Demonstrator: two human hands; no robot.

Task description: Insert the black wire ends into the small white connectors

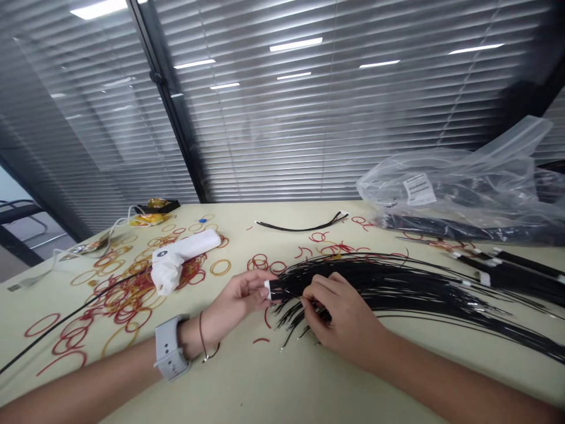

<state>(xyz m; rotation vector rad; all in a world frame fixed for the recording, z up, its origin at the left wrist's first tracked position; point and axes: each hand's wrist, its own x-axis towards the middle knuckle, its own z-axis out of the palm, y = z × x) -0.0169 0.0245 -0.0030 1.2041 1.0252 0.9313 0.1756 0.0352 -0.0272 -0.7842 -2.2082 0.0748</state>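
My left hand is closed on a small white connector, from which flat black wiring runs to the right. Close beside it, my right hand is pinched with thumb against fingers over the near ends of the black wires; it seems to grip a thin black wire, partly hidden by the fingers. Under and behind both hands spreads a large bundle of black wires, its left ends fanned out and showing small metal tips. A separate short black cable with a white connector lies farther back.
Red and yellow rubber bands are scattered at left, around a white handheld device with a black cable. A clear plastic bag with a label lies at back right, near cables with white ends. Window blinds rise behind the table.
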